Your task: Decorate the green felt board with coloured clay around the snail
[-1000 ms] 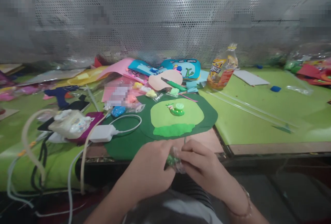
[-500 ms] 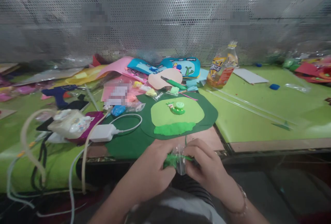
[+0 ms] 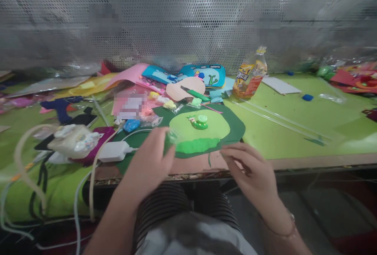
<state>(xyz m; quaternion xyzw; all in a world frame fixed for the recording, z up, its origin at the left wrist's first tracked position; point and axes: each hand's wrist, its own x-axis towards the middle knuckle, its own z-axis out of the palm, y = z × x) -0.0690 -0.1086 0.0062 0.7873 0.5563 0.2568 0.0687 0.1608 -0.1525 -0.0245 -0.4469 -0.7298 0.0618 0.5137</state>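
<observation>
My left hand (image 3: 151, 161) is closed on a clear plastic packet (image 3: 173, 135) with green clay inside, over the left side of the dark green sheet (image 3: 238, 127). My right hand (image 3: 250, 168) is at the front edge of the table, thumb and fingers pinched together; what they hold, if anything, is too small to make out. Between the hands lies a light green paper oval (image 3: 182, 123), with a strip of bright green clay (image 3: 200, 145) along its near edge. A small green clay snail (image 3: 200, 122) sits on the oval.
A juice bottle (image 3: 250, 74) stands at the back right, near long clear sticks (image 3: 282, 119). A green-handled cutter (image 3: 197, 95) rests on pale paper behind the oval. To the left are a white charger (image 3: 113, 151), cables and a blue glue gun (image 3: 60, 108).
My hands have parted from over the lap. The left has moved up and left with the packet, now over the sheet; the right has moved right, off the packet. The view has shifted slightly.
</observation>
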